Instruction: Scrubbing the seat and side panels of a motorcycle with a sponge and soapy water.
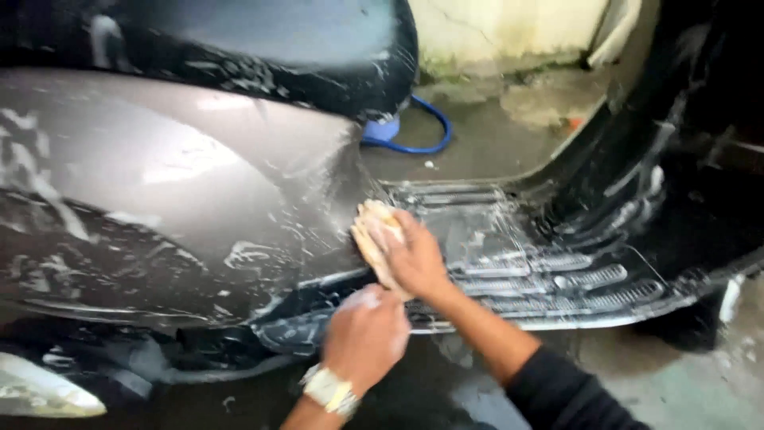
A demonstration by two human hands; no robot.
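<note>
A big scooter fills the space in front of both hands. Its side panel is grey-brown and shiny, with white soap smears and wet streaks all over it. This panel sits to the left of the hands. Above the hands is the dark seat, wet and dotted with suds. To the right of the hands lies the black footboard, ribbed and covered in foam and water.

Farther off, past the hands, the wet concrete floor shows a blue bucket with a blue hose loop peeking out from under the seat.

The right hand is curled around a yellow sponge. The sponge is soapy and squashed, and it is pressed where the side panel meets the footboard. A dark sleeve covers that arm lower down.

The left hand is just below the right hand, fingers bent inward, its knuckles foamy. It rests against the scooter's lower edge; whether it grips anything cannot be told. It wears a pale wristwatch.
</note>
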